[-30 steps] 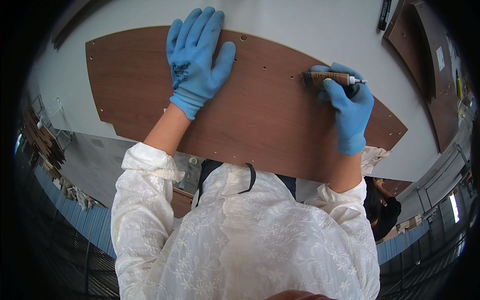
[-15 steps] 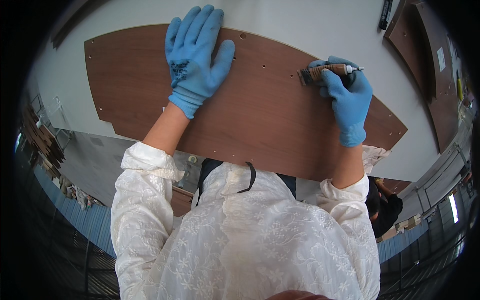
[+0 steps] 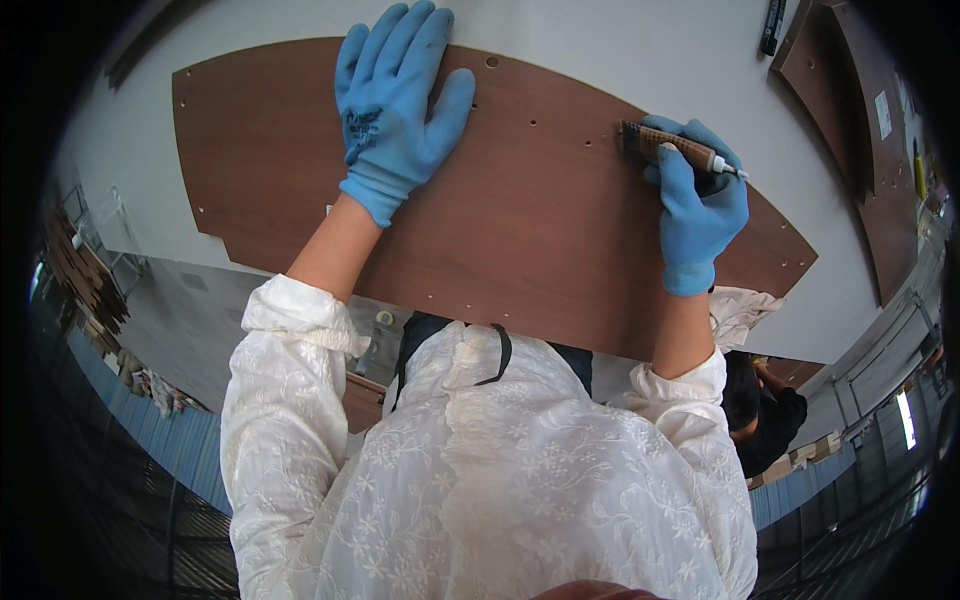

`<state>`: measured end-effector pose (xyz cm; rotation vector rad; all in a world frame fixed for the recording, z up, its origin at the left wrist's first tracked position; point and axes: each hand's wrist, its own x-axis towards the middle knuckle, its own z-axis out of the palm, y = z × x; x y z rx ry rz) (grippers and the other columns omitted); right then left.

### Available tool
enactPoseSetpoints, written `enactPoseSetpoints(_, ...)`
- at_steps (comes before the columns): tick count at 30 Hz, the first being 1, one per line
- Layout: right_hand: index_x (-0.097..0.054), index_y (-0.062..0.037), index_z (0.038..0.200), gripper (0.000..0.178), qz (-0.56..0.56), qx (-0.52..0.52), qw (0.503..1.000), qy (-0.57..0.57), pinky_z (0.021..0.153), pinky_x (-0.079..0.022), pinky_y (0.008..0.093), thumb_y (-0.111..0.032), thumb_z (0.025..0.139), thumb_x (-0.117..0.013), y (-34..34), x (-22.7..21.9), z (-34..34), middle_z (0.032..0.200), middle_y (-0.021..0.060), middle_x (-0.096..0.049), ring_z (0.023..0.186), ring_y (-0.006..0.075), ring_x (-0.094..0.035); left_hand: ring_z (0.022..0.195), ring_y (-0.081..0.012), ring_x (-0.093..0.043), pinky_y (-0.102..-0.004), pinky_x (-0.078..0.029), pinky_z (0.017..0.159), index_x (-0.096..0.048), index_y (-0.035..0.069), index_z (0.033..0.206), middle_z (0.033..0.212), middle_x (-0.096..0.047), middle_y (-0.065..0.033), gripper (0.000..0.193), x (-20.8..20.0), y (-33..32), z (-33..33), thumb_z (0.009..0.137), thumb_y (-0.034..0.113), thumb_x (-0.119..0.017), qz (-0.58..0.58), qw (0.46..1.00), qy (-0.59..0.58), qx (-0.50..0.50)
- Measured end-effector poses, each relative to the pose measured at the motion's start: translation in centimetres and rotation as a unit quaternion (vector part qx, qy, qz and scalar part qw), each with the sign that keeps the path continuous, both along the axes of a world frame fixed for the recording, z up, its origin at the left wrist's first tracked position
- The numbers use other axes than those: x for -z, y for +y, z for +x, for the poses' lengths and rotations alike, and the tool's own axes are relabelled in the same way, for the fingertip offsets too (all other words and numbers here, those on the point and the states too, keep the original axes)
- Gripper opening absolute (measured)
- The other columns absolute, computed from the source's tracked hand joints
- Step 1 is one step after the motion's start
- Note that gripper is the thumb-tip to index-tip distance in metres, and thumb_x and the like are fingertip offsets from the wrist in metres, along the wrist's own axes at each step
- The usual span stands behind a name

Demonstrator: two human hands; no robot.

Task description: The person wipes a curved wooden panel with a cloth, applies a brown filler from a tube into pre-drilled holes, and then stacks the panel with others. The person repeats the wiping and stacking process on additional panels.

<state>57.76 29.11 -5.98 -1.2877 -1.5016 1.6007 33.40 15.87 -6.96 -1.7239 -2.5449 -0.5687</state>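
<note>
A brown wood-grain panel (image 3: 480, 200) with a curved far edge and several small drilled holes lies across the white table in front of me. My left hand (image 3: 395, 110), in a blue coated glove, rests flat on its far left part, fingers stretched out past the far edge. Over the panel's right part, my right hand (image 3: 700, 200), gloved the same way, is closed around a brown squeeze tube (image 3: 690, 150). The tube's white nozzle points right, and its dark crimped end points left toward a hole in the panel.
More brown curved panels (image 3: 830, 110) lie at the far right, with a black marker-like item (image 3: 772, 28) beside them. A pale cloth (image 3: 745, 310) hangs at the near right edge. Behind it another person in dark clothing (image 3: 770, 415) bends low. Stacked boards (image 3: 100, 285) stand at left.
My right hand has turned the tube so its nozzle tips nearer to me, and shifted slightly right. My left hand and the panel have slid a little away from me.
</note>
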Motion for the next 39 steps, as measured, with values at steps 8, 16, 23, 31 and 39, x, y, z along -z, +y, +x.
enactPoseSetpoints(8,-0.071,-0.0042,0.098,0.020,0.499,-0.291,0.802,-0.151,0.072,-0.061,0.0313,0.002,0.079,-0.070,0.8,-1.3,1.0,0.113,0.0142,-0.077,0.081,0.0239,-0.074,0.136,-0.0425,-0.053,-0.0565,-0.030,0.120,-0.062,-0.004,0.136,0.140,-0.061,-0.0244,0.056,0.0,0.0,0.0,0.092,0.031,-0.062,0.001,1.000,-0.007,-0.001)
enactPoseSetpoints(16,-0.066,-0.0053,0.087,0.012,0.548,-0.310,0.766,-0.125,0.067,-0.061,0.0313,-0.003,0.077,-0.072,-0.2,0.4,1.5,0.112,0.0160,-0.076,0.079,0.0247,-0.074,0.136,-0.0426,-0.053,-0.0563,-0.030,0.119,-0.061,-0.004,0.136,0.140,-0.061,-0.0244,0.056,-0.4,-0.1,0.0,0.092,0.031,-0.062,-0.023,1.000,-0.011,-0.006)
enactPoseSetpoints(23,-0.066,-0.0063,0.085,0.012,0.561,-0.303,0.759,-0.129,0.067,-0.061,0.0316,-0.004,0.076,-0.073,-0.2,0.6,1.5,0.111,0.0147,-0.077,0.080,0.0243,-0.074,0.136,-0.0426,-0.053,-0.0562,-0.030,0.119,-0.061,-0.005,0.136,0.140,-0.061,-0.0247,0.056,0.3,-0.1,-0.2,0.092,0.031,-0.062,0.010,1.000,0.003,0.005)
enactPoseSetpoints(31,-0.069,-0.0037,0.094,0.019,0.427,-0.316,0.839,-0.121,0.073,-0.061,0.0297,0.002,0.077,-0.074,1.0,-1.8,0.5,0.108,0.0126,-0.077,0.082,0.0225,-0.074,0.136,-0.0427,-0.053,-0.0563,-0.030,0.119,-0.062,-0.004,0.136,0.140,-0.061,-0.0247,0.056,0.3,-0.2,-0.1,0.092,0.031,-0.062,0.007,1.000,0.000,0.000)
enactPoseSetpoints(39,-0.069,0.0028,0.114,0.023,-0.006,-0.231,0.969,-0.089,0.080,-0.057,0.0279,-0.006,0.093,-0.072,4.2,-1.2,-1.0,0.097,0.0082,-0.077,0.088,0.0129,-0.070,0.135,-0.0432,-0.053,-0.0566,-0.030,0.120,-0.062,-0.004,0.135,0.139,-0.061,-0.0253,0.056,0.3,-0.1,-0.2,0.092,0.030,-0.062,0.014,1.000,-0.008,-0.003)
